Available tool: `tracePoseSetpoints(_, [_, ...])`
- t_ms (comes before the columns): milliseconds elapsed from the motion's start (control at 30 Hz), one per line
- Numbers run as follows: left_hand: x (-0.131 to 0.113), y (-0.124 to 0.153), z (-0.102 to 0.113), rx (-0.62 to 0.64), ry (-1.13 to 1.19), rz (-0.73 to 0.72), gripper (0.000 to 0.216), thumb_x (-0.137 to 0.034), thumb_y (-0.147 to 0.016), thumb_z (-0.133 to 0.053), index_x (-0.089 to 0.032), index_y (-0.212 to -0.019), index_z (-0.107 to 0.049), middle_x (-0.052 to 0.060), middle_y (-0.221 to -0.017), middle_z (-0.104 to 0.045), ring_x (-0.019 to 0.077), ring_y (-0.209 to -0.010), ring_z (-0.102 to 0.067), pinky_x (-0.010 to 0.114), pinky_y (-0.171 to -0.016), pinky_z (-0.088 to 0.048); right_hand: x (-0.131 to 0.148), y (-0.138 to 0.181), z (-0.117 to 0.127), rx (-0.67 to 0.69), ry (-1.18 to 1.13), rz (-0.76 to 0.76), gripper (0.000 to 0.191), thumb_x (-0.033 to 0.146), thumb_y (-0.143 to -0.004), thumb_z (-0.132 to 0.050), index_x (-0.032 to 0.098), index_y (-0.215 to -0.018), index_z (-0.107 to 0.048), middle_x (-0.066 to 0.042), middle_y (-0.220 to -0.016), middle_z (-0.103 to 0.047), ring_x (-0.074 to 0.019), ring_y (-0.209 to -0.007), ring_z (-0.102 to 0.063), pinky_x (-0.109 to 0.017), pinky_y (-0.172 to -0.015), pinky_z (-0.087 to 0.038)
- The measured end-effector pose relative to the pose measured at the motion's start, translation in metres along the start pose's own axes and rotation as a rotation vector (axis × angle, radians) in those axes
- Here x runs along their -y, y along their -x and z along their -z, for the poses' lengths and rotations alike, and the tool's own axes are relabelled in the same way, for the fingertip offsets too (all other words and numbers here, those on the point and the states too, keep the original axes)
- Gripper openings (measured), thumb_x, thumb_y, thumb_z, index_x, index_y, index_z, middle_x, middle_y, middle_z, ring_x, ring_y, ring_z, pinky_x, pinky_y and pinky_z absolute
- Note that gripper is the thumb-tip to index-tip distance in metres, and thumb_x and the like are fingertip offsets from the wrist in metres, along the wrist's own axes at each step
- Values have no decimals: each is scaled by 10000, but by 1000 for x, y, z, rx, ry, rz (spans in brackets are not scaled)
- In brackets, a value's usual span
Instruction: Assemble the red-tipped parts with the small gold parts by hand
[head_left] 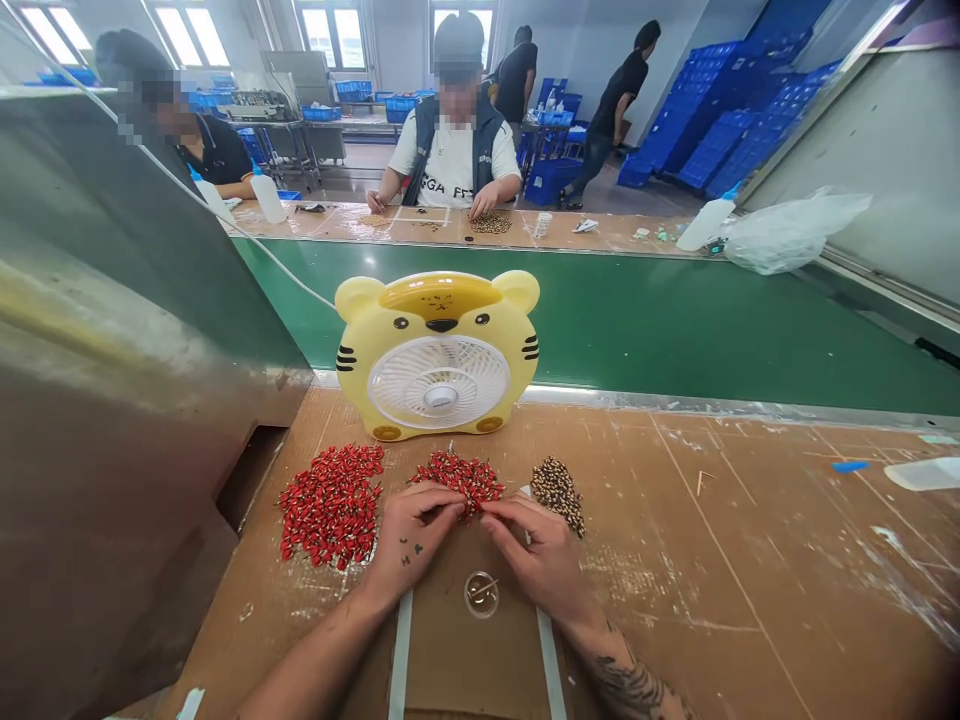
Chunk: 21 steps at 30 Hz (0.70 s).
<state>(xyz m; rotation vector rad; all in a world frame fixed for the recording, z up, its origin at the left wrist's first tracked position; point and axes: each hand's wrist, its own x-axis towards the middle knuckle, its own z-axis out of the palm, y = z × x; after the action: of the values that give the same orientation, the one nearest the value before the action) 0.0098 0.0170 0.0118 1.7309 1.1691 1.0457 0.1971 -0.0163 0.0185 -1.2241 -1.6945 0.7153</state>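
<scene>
My left hand (412, 535) is closed in a pinch at the front edge of the middle pile of small red pieces (454, 470). Thumb and forefinger of my right hand (546, 560) also come together there, almost touching the left fingertips. What either pinch holds is too small to make out against the red pile. A larger pile of red pieces (334, 505) with metallic tips lies left of my left hand. Beyond my right hand is a pile of small gold-and-black pieces (556, 490). Below both hands, a small clear round dish (481, 595) has a thin stick in it.
A yellow animal-faced fan (439, 355) stands behind the piles, its cable running left. A metal cabinet (150, 400) borders the left side. Beyond the green belt (675, 330), a person (454, 140) handles small pieces at the opposite bench. White tape strips (553, 660) mark the cardboard.
</scene>
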Motion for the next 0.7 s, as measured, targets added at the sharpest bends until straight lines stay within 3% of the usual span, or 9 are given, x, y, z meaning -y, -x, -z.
tracePoseSetpoints(67, [3, -5, 6, -37, -161, -106, 192, -148, -874, -606, -197, -957, -772, 77, -952, -763, 194, -876, -693, 308, -811, -538, -2, 0, 8, 26, 28, 11, 136, 248, -926, -607, 193, -949, -729, -48, -818, -716, -177, -766, -632, -289, -717, -474])
tracePoseSetpoints(167, [6, -9, 26, -70, -377, -189, 228, -148, -903, -556, -199, -1014, -749, 84, -1015, -741, 213, -940, -663, 352, -860, -522, -6, 1, 22, 197, 40, 50, 155, 271, -934, -595, 195, -903, -727, -41, -781, -694, -172, -740, -613, -284, -692, -455])
tracePoseSetpoints(267, [7, -10, 54, -55, -610, -132, 225, -169, -910, -533, -181, -993, -742, 97, -983, -722, 241, -936, -639, 392, -866, -511, -11, 1, 31, 413, 59, 89, 159, 335, -888, -667, 191, -915, -729, -32, -743, -663, -168, -708, -589, -271, -656, -436])
tracePoseSetpoints(367, [7, -10, 73, 97, -807, -19, 219, -173, -881, -552, -173, -999, -736, 118, -1012, -694, 277, -965, -619, 416, -861, -506, -13, 1, 32, 540, 51, 104, 173, 357, -879, -686, 190, -874, -730, -25, -724, -663, -157, -704, -582, -253, -644, -427])
tracePoseSetpoints(500, [9, -10, 75, 242, -807, 53, 278, -119, -892, -475, -167, -987, -732, 114, -970, -697, 247, -916, -643, 363, -842, -507, -11, 3, 25, 555, 12, 141, 246, 340, -943, -603, 180, -795, -717, -27, -694, -664, -144, -681, -573, -242, -620, -410])
tracePoseSetpoints(700, [11, -9, 75, 236, -742, 54, 301, -83, -876, -456, -176, -932, -737, 93, -916, -710, 228, -860, -659, 307, -768, -495, -5, 6, 20, 544, -4, 256, 244, 307, -960, -566, 175, -797, -691, -29, -679, -635, -154, -687, -544, -267, -650, -420])
